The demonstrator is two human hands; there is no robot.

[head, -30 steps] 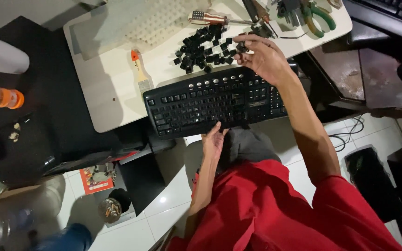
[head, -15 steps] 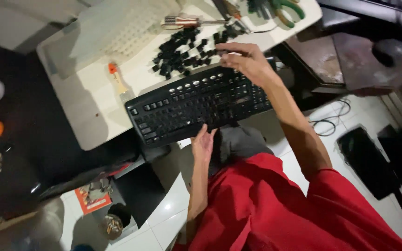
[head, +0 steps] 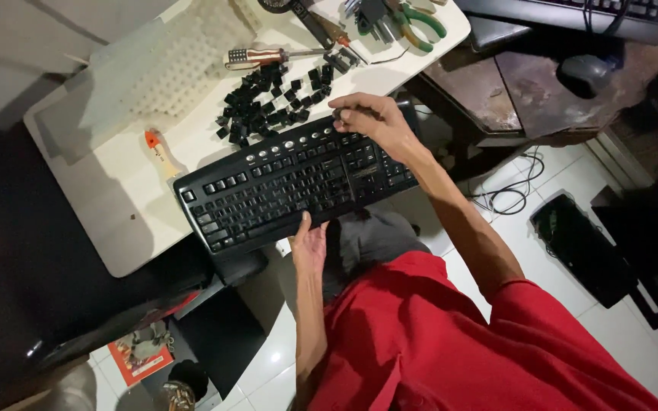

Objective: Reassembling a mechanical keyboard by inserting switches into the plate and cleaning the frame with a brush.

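A black keyboard (head: 291, 186) lies tilted across the front edge of a white table (head: 116, 205). My left hand (head: 310, 242) grips the keyboard's near edge from below, thumb on top. My right hand (head: 371, 122) rests curled over the keyboard's upper right corner, fingertips pinched on what looks like a small black keycap. Just behind the keyboard lies a heap of loose black keycaps (head: 268, 103).
On the table lie a screwdriver with a striped handle (head: 257, 56), green-handled pliers (head: 413, 19), an orange-tipped small tool (head: 160, 151) and a white perforated sheet (head: 158, 76). A second keyboard (head: 573, 11) and a mouse (head: 584, 72) are at the right. Cables (head: 512, 194) lie on the tiled floor.
The view has shifted, so the table sits differently in frame. My right hand has come from the keycap heap down onto the keyboard's upper right corner. My left hand keeps its hold.
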